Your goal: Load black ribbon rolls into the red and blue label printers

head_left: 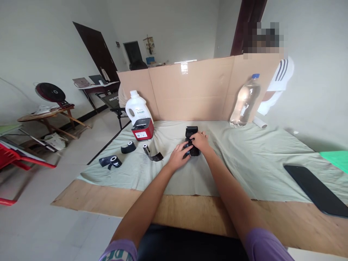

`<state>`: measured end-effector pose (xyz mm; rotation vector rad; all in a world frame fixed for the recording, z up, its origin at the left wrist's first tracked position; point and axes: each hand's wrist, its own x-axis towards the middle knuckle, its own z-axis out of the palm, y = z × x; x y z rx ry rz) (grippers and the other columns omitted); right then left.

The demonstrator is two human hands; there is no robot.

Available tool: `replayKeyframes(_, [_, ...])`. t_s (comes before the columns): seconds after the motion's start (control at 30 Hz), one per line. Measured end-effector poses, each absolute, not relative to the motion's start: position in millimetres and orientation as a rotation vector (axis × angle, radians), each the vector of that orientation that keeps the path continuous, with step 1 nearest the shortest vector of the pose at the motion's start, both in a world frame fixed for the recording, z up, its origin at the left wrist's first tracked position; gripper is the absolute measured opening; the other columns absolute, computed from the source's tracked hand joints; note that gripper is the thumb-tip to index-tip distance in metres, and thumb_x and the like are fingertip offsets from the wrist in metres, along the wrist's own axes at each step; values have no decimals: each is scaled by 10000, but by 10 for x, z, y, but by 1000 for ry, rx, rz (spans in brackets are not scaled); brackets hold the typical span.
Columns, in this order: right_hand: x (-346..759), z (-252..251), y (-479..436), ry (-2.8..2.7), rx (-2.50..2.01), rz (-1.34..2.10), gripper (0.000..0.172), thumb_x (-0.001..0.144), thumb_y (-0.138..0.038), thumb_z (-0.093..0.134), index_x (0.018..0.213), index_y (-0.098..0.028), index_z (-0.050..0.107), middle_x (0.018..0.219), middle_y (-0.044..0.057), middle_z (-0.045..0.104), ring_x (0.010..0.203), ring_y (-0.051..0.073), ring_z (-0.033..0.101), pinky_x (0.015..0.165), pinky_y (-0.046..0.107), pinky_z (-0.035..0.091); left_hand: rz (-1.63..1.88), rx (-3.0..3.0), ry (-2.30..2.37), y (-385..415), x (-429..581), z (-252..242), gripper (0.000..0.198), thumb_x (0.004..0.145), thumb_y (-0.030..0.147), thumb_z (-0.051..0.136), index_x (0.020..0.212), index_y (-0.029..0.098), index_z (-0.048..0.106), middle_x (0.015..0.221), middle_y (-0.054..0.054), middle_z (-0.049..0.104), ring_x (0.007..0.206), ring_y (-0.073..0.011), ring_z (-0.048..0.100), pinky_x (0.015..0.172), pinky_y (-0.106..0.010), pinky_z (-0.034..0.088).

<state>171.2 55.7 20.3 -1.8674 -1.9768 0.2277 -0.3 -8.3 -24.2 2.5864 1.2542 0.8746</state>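
Observation:
A small black device with a raised flap [191, 131], like a portable label printer, stands on the cloth in front of me. My left hand [179, 155] grips its left side, with the fingers reaching onto the body. From the right, my right hand [201, 141] is closed over its middle, just below the flap. My fingers cover much of the device, so its inside is hidden. To the left lie a partly unrolled dark roll with a white core [152, 154], a second dark roll [128, 147] and a third with its strip loose [115, 161].
A red and black box-shaped device [143, 129] stands before a white jug [138, 107]. A cardboard panel [190, 94] borders the back, with a clear bottle [244, 103] at its right. A black phone [315, 188] lies at the right edge. Behind the panel is a person [281, 78].

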Motion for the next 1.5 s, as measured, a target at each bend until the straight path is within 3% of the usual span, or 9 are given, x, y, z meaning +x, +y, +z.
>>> replayKeyframes(0.17, [1720,150,594,-1751,-1853,44,389,819,-204,636,1206,-167,623,1238,167,577,1181,353,473,984,481,377,917,2629,1275,-79,13,-249,492,913,275,587,1404,294,556,1481,-64,460,1275,-252,464,1076,-407,429])
replayKeyframes(0.33, [1854,37,762,-1645,-1560,186,403,881,-176,504,1283,-151,499,1230,147,602,1105,264,561,978,420,434,1050,2636,1470,-88,105,-248,368,929,262,565,1277,330,667,1119,-65,589,1042,-222,522,916,-358,454])
replayKeyframes(0.47, [1961,16,859,-1676,-1381,256,380,865,-192,521,1242,-176,570,1135,107,610,987,209,610,948,364,472,1043,2707,1413,-102,132,-245,325,954,256,542,1233,317,696,963,-53,617,949,-196,549,826,-323,429])
replayKeyframes(0.77, [2197,264,738,-1993,-1330,419,99,775,-169,658,849,-191,719,837,31,650,794,160,582,827,283,470,992,2711,1347,-153,79,-173,311,937,218,560,1198,272,718,894,-40,689,870,-181,611,801,-317,427])
replayKeyframes(0.9, [2132,309,674,-1768,-1487,752,154,719,-162,710,867,-192,740,950,48,684,866,175,606,913,309,456,984,2700,1332,-157,81,-179,316,940,221,539,1197,265,717,888,-41,691,876,-180,628,818,-319,443])
replayKeyframes(1.07, [1950,185,643,-1518,-1580,996,595,714,-181,719,1299,-161,609,1180,128,672,932,201,650,871,330,515,1011,2621,1334,-150,74,-192,389,910,217,534,1265,291,675,1096,-65,673,1036,-204,620,935,-344,463])
replayKeyframes(1.17, [1922,108,639,-1445,-1569,1121,672,740,-201,703,1387,-139,533,1227,148,667,956,205,672,827,303,542,1046,2474,1383,-132,65,-178,676,865,254,575,1519,276,401,1453,-86,513,1274,-262,511,1043,-380,434])
replayKeyframes(1.3, [1945,72,675,-1377,-1573,1178,652,709,-183,725,1340,-131,572,1282,155,649,1005,226,673,857,315,544,891,2301,1426,-96,59,-174,894,864,323,573,1607,205,92,1513,-103,479,1302,-290,502,1073,-400,421])
replayKeyframes(1.5, [1923,19,542,-1282,-1531,1077,592,674,-225,777,1239,-120,631,1241,149,672,1100,265,645,970,371,502,708,2291,1543,-88,86,-195,1024,738,489,751,1578,218,232,1573,-131,392,1351,-366,464,1103,-487,377])
